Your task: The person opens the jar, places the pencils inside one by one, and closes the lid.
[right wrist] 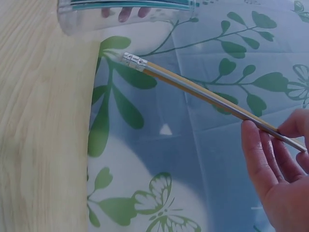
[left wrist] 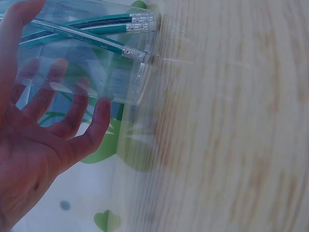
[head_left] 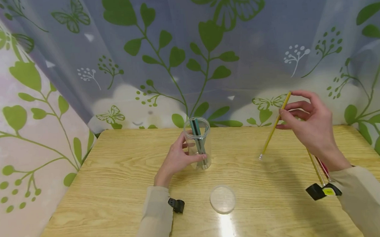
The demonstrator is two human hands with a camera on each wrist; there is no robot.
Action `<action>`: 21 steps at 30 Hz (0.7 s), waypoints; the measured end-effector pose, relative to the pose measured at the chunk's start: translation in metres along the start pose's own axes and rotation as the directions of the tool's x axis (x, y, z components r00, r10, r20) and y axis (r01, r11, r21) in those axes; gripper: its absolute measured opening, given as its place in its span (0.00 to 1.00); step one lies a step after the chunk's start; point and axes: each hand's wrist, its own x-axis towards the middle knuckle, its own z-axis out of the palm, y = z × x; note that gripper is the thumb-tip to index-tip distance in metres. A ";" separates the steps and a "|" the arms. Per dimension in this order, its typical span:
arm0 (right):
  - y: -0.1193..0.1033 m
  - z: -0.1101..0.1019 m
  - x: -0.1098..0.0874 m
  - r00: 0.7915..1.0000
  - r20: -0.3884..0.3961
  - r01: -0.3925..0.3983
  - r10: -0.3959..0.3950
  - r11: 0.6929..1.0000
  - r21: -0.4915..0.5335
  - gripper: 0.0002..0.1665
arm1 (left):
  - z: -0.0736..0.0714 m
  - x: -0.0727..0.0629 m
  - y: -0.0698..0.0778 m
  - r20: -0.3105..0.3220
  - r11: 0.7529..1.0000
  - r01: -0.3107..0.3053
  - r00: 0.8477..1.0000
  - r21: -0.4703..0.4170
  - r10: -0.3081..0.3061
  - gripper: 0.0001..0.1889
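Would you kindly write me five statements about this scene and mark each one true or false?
1. The right hand holds a yellow pencil. True.
2. The left hand holds nothing. False: the left hand grips the clear jar.
3. Green pencils stand inside the clear jar. True.
4. The clear disc covers the jar. False: the clear disc lies on the table.
5. The yellow pencil's eraser end points downward. True.

Glare point(head_left: 227, 230) on tbl point(head_left: 117, 199); wrist pics dim, bluish.
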 end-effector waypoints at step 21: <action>-0.023 0.030 0.017 0.998 -0.038 0.060 -0.055 0.986 0.153 0.32 | 0.001 0.000 -0.001 -0.008 1.000 0.003 1.000 0.001 -0.003 0.45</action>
